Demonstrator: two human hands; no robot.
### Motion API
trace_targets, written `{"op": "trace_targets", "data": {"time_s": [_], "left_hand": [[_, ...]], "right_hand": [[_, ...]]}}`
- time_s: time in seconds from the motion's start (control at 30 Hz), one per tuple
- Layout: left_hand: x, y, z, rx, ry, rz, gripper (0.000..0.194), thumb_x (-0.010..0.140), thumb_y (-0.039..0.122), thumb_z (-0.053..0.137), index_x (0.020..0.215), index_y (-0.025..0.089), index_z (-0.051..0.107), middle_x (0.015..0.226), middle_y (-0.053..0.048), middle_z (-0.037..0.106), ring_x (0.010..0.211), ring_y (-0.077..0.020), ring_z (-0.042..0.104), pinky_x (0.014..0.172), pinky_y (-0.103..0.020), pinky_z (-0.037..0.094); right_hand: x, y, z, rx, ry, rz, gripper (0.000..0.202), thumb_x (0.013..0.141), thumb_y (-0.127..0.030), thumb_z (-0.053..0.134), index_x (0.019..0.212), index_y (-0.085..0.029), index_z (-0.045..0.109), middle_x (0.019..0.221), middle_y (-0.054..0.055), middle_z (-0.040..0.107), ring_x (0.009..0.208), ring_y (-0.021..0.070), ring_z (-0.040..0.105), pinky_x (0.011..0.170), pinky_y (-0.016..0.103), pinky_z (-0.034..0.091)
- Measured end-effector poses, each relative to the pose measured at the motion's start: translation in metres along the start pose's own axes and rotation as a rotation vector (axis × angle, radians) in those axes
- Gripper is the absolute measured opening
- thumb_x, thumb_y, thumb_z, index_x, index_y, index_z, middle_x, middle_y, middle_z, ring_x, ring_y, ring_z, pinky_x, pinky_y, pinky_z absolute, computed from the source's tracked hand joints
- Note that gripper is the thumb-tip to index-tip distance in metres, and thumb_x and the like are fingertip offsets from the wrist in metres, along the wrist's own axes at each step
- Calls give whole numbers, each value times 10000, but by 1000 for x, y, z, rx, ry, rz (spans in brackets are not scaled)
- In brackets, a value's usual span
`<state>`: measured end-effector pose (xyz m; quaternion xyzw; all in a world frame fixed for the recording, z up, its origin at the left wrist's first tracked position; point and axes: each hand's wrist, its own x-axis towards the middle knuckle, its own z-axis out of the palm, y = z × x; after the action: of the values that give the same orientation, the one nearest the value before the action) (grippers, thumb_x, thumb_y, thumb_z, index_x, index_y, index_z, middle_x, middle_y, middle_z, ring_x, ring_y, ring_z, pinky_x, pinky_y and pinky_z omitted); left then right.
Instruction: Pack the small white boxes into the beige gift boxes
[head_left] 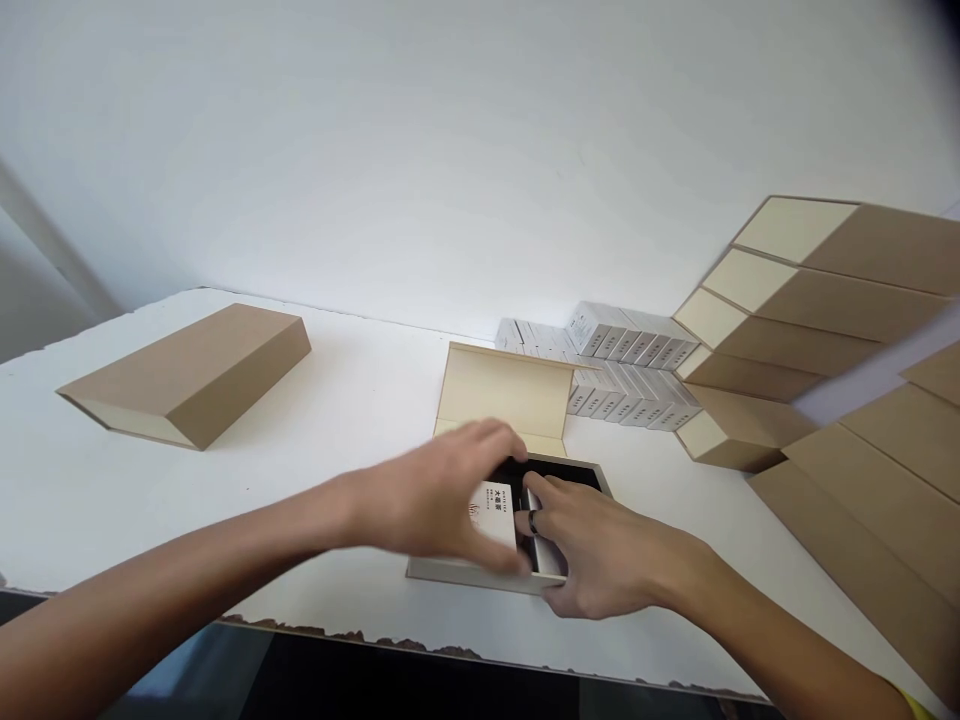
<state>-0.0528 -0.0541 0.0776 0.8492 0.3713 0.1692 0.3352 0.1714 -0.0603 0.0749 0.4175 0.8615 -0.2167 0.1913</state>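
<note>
An open cardboard gift box (480,572) with a dark inside lies on the table, its cream lid (506,395) folded back. A small white tea box (495,510) with dark print shows in its left part. Over that tea box arches my left hand (442,490), slightly blurred, thumb and fingers spread apart. My right hand (615,545), wearing a dark ring, reaches into the right part. Its fingers and thumb close around another small white box (551,558), which they mostly cover.
A closed brown gift box (195,370) lies to the left. Several small white boxes (622,350) stand in rows behind the open one. Brown gift boxes (832,270) are stacked at the right, with more (885,480) nearer. The table's front edge (390,640) is chipped.
</note>
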Motion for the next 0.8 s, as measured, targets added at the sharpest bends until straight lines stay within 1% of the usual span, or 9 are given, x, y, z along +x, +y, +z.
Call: {"op": "trace_targets", "data": {"time_s": [0.1,0.17,0.23,0.3,0.43,0.57,0.67,0.73,0.8], "left_hand": [[12,-21,-33,-31,435,-225,419,843,556,651,1117,255,552,1237,-63,639,1187,-263,591,977,-389,487],[26,-46,-48,-22,582,-477,457,862,583,614,1145,237,520,1255,-99,634,1178,-286,601,929,-402,496],[42,-73,-54,-55,536,-577,543,822,568,683,1176,188,526,1254,-154,632,1139,-322,626,869,-412,519],[56,-95,-50,-89,484,-577,577,814,515,740,1216,152,542,1276,-159,623,1122,-304,636,871,-408,539],[79,-115,-36,-137,453,-546,373,952,386,644,1241,157,589,1239,-102,633,1061,-230,650,899,-431,568],[85,-113,-35,-134,441,-526,306,975,374,616,1186,152,621,1158,-84,660,982,-204,668,853,-404,587],[78,-101,-39,-78,469,-461,255,965,362,632,1101,147,650,1108,-69,675,966,-198,667,853,-394,582],[69,-87,-39,-37,514,-395,172,951,307,641,1010,147,666,1042,-58,696,939,-195,671,843,-376,574],[54,-72,-37,-9,555,-310,85,939,215,606,941,161,671,973,-46,723,887,-190,682,804,-337,567]], "right_hand": [[-1,-1,-2,30,-30,12,276,665,-380,674,892,-232,622,1019,44,433,957,272,512,756,394,441],[-2,-2,-3,40,-37,21,262,664,-360,673,885,-229,626,1015,38,426,954,263,514,741,371,437],[-3,-4,-4,36,-36,23,256,666,-342,676,892,-228,638,1003,35,423,946,255,518,729,355,431],[-4,-6,-6,28,-41,20,255,665,-324,680,898,-227,649,997,35,423,932,249,522,717,344,428],[-6,-10,-7,22,-49,26,244,663,-301,682,892,-222,652,999,35,422,913,240,521,707,338,426],[-8,-10,-5,37,-24,41,273,660,-314,685,918,-230,659,1010,37,428,943,251,514,739,360,449],[-7,-7,0,38,-1,36,312,677,-334,685,967,-221,668,1029,58,464,991,275,519,801,405,481],[-11,-5,4,28,29,24,377,719,-348,677,1068,-205,678,1173,113,500,1134,330,508,914,477,480],[-21,-4,11,33,82,23,487,783,-397,665,1230,-205,662,1470,165,394,1376,408,357,1075,567,391]]}}
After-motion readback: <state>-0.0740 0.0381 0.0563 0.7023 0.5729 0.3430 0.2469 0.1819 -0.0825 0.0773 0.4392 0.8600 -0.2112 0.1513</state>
